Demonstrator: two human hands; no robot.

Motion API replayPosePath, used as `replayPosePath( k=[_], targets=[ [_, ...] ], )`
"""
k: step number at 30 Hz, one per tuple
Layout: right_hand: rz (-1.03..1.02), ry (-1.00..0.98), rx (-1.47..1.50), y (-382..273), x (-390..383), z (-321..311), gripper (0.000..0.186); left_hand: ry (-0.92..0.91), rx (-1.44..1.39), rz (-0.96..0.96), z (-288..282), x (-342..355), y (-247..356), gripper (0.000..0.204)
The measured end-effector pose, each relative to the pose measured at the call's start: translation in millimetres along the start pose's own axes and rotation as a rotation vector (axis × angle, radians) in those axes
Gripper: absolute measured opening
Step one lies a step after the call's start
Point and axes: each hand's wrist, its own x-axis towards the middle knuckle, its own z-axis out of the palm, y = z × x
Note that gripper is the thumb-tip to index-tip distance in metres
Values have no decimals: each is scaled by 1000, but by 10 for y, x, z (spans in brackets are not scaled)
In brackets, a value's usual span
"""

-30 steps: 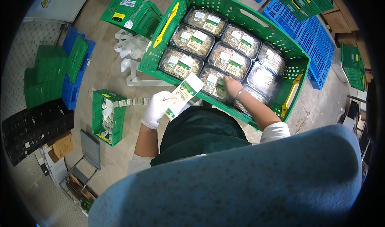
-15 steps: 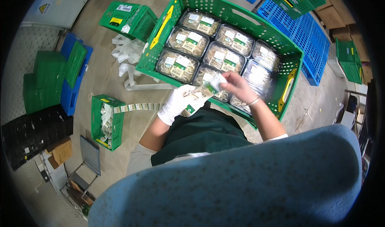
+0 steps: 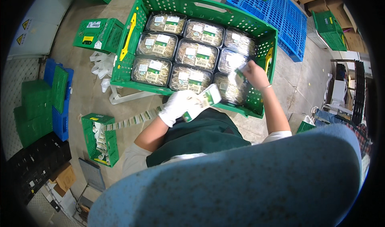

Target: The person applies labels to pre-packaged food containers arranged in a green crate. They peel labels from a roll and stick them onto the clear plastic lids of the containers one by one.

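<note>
A large green crate (image 3: pixel 177 3) holds several black plastic trays of pale, thin sprout-like food under clear film. The left and middle columns carry green-and-beige labels, as on the middle tray (image 3: pixel 195 55). My left hand (image 3: pixel 176 106), in a white glove, grips a label strip (image 3: pixel 208 100) just outside the crate's near side. Its tail (image 3: pixel 132 120) runs left into a small green crate (image 3: pixel 113 147). My bare right hand (image 3: pixel 256 76) pinches a label (image 3: pixel 242 69), blurred by motion, above the right column. The near right tray (image 3: pixel 230 91) shows no green-and-beige label.
Another green crate (image 3: pixel 85 33) stands left of the large one, with white crumpled strips (image 3: pixel 103 66) beside it. Blue pallets (image 3: pixel 286 24) lie at the far right. A folding chair (image 3: pixel 91 173) stands at the lower left. A blue padded surface (image 3: pixel 224 183) fills the lower edge.
My right hand has moved from beside my left hand to the right column, taking a label with it. My left hand keeps the strip. The whole view has shifted, putting the crate further left.
</note>
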Motion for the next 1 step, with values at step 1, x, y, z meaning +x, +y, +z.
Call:
replayPosePath(
  k=[1],
  targets=[
    [-32,-142,-191,126,4,137,35,-8,1,2,3,28,-2,12]
  ],
)
